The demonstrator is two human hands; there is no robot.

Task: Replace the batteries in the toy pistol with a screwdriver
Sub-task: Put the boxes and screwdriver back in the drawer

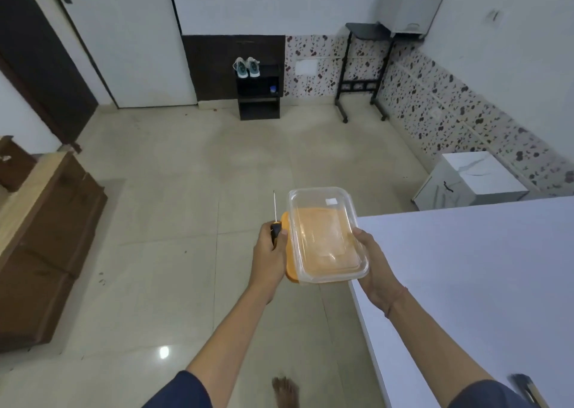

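My left hand (269, 253) grips a screwdriver (275, 218) with a black handle, its thin metal shaft pointing up and away. The same hand also touches the orange lid (289, 271) that sits under a clear plastic container (326, 236). My right hand (371, 260) holds the container's right side, thumb on its rim. The container looks empty and is held over the floor, just left of the white table (481, 283). No toy pistol or batteries are in view.
The white table's corner lies right below my right hand. A brown wooden cabinet (46, 239) stands at the left. A black shoe stand (259, 92), a black rolling stand (363, 72) and a white box (475, 179) line the far walls. My bare foot (285, 392) is on the tiled floor.
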